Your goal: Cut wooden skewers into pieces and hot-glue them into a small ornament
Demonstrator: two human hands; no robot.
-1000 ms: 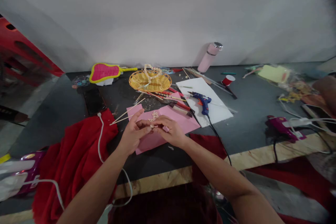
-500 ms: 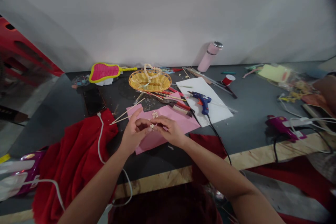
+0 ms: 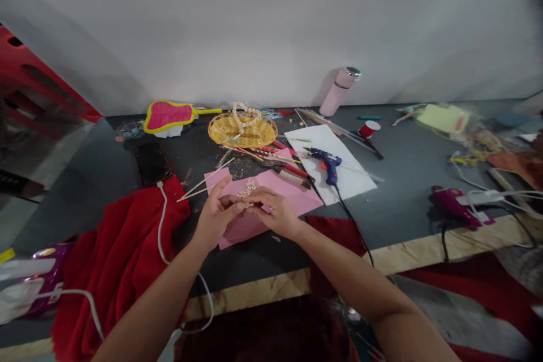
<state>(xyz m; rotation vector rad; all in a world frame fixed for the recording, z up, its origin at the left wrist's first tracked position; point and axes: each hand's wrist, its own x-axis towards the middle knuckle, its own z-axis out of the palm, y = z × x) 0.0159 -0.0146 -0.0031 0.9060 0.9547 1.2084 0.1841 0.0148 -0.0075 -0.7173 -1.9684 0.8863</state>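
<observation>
My left hand [image 3: 219, 210] and my right hand [image 3: 275, 209] meet over a sheet of pink paper [image 3: 241, 235]. Thumb and fingers of both pinch small cream-coloured pieces [image 3: 247, 204], too tiny to name for certain and partly hidden by the fingertips. Just beyond the fingertips, a little cluster of similar cream pieces [image 3: 249, 185] shows above the paper. Two thin wooden sticks [image 3: 206, 181] lie left of my left hand. To the right of my right hand, a blue glue gun [image 3: 326, 163] rests on a white sheet [image 3: 352, 172].
Behind the paper stands a yellow woven basket [image 3: 216, 133] with a string of cream pieces in it. A phone [image 3: 151, 164] and red cloth [image 3: 131, 226] lie left. Pliers, a pink bottle [image 3: 339, 91] and a red thread spool [image 3: 369, 128] are farther back. Cables cross the front edge.
My fingertips have shifted slightly around the small pieces, and more of the cream cluster shows beyond them. At the far right, a person's arm has drawn back.
</observation>
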